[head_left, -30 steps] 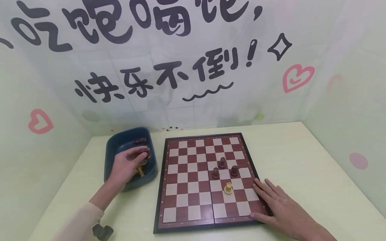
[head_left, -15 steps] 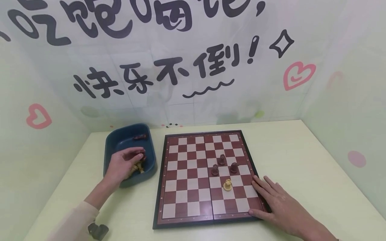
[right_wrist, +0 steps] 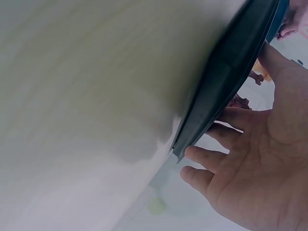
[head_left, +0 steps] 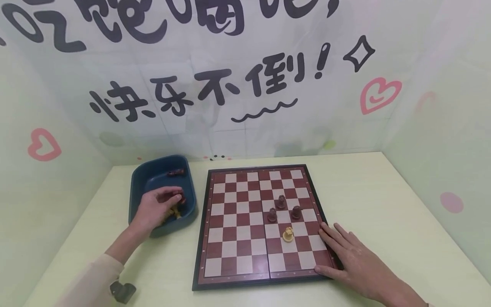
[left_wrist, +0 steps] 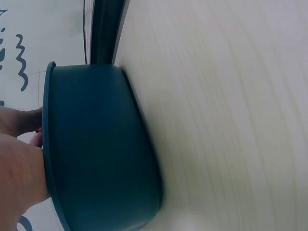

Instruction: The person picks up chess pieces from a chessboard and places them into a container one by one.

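Observation:
My left hand [head_left: 156, 207] is over the blue bin [head_left: 143, 177], its thumb and fingers curled round a dark red chess piece [head_left: 182, 198] that they partly hide. Below the fingers, yellow chess pieces [head_left: 176, 213] lie in the bin, and another dark red piece [head_left: 175, 172] lies on its side at the far end. Flat on the right edge of the chessboard [head_left: 230, 221] rests my right hand [head_left: 360, 260], fingers straight and spread. Three dark pieces [head_left: 281, 202] and one yellow piece [head_left: 288, 234] stand on the board's right half.
The bin stands left of the board on a pale wood-grain table [head_left: 368, 187]. Behind it rises a white wall covering [head_left: 215, 132] with black lettering and pink hearts; similar panels close in both sides. A dark camera [head_left: 122, 292] sits at the left wrist.
The head view has shifted slightly. My left hand has drawn back a little within the bin, the red piece still between its fingers. The right hand and the board pieces keep their places.

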`<state>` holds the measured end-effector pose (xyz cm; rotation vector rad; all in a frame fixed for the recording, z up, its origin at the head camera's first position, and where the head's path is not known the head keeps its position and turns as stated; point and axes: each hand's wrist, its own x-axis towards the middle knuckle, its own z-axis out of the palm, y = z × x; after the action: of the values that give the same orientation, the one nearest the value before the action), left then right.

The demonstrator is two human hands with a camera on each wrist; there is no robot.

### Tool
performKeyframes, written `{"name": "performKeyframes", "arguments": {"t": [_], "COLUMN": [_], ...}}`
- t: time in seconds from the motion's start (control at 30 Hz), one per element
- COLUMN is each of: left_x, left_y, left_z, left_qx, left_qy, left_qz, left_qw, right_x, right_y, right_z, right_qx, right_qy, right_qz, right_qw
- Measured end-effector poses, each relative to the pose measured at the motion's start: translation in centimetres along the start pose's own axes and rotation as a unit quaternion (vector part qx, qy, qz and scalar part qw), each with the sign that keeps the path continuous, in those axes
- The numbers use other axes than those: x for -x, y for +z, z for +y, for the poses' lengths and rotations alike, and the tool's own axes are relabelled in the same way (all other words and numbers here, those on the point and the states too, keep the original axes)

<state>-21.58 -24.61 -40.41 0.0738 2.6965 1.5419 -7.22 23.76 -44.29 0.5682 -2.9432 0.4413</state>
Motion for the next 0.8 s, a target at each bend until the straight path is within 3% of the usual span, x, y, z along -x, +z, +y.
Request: {"name": "performKeyframes", "arguments": {"t": [0.2, 0.43, 0.67, 0.8], "left_x": [0.0, 0.0, 0.0, -0.1], "left_y": [-0.3, 0.0, 1.9, 2.7], "left_z": [0.3, 0.8, 2.7, 3.6], "left_qx": [0.003, 0.057, 0.093, 0.097], "left_qy": [0.005, 0.06, 0.114, 0.113], "left_qz": [0.003, 0.01, -0.014, -0.048], "left_qw": [1.0, 0.9965, 0.989, 0.9877], "right_x": [0.0, 0.1, 0.1, 0.1], "right_y": [-0.1, -0.2, -0.1, -0.1], "right_z": [-0.1, -0.1, 0.0, -0.1], "right_qx": [-0.003, -0.002, -0.003, -0.006], "right_qy": [0.001, 0.006, 0.002, 0.004], "right_qz": [0.002, 0.0, 0.006, 0.004], "right_qw": [1.0, 1.0, 1.0, 1.0]}}
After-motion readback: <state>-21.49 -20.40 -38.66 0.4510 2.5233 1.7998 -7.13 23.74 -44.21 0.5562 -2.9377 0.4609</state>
